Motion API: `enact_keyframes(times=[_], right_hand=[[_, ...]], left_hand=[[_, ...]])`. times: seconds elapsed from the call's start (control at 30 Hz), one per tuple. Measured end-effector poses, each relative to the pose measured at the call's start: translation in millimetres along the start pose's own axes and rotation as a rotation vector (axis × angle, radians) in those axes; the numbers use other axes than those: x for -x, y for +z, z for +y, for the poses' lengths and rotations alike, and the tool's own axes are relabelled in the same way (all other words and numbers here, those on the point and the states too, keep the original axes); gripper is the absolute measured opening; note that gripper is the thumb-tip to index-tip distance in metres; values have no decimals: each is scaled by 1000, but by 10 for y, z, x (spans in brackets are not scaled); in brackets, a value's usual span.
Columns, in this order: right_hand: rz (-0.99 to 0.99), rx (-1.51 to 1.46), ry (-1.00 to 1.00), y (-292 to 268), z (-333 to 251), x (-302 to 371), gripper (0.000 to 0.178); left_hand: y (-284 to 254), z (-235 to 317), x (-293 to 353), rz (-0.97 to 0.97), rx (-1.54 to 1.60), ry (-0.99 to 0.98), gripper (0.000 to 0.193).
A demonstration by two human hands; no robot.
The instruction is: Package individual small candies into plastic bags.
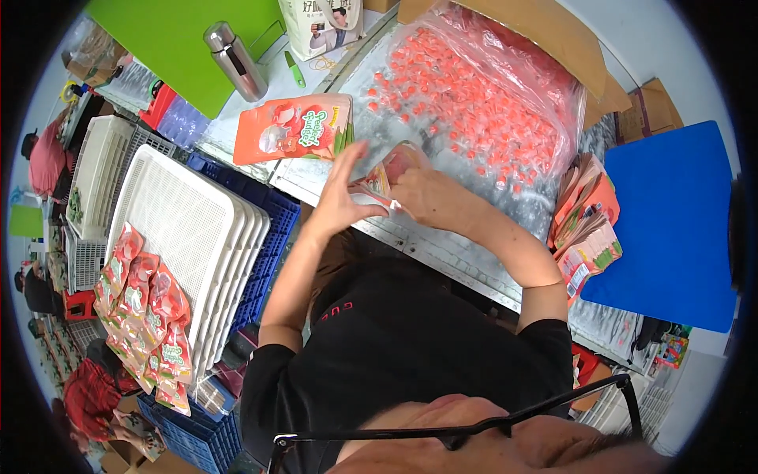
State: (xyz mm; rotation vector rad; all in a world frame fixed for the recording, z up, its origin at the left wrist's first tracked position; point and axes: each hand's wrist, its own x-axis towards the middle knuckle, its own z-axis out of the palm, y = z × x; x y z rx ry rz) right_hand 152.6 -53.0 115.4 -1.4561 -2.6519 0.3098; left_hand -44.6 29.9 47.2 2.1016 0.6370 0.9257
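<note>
A small red and clear pouch [384,174] is held over the near edge of the worktable. My right hand [430,197] is closed at its right side, with the fingertips partly hidden against the pouch. Beside its left edge, my left hand [338,204] is open, thumb and fingers spread wide. Just beyond my left hand, a larger flat red pouch [294,128] with a printed front lies on the table. Many small red-orange wrapped pieces [466,95] spread across the tabletop ahead of my right hand, spilling from a clear plastic bag [545,87].
Stacked white trays [170,189] stand at left, with several filled red pouches [150,316] on the top one. A steel flask [235,63] and green cutter [294,71] sit at the far left. At right are a pouch bundle [586,209] and a blue board [671,225].
</note>
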Motion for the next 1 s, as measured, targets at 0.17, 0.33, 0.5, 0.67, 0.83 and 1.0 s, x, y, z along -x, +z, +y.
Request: enact_keyframes(times=[0.17, 0.33, 0.5, 0.67, 0.83, 1.0], right_hand=[[-90, -47, 46, 86, -23, -103, 8], [-323, -237, 58, -32, 37, -240, 12], [-79, -257, 9, -243, -97, -158, 16], [150, -155, -31, -289, -156, -234, 16], [-314, -250, 140, -364, -167, -274, 17], [384, -292, 79, -375, -270, -125, 35]], left_hand=[[-1, -165, -252, -438, 282, -225, 90], [211, -95, -88, -308, 355, -145, 60], [179, -135, 9, -171, 485, -190, 36], [258, -94, 99, -72, 603, -237, 39], [354, -91, 163, -64, 554, -258, 42], [289, -117, 179, 139, 638, -322, 28]])
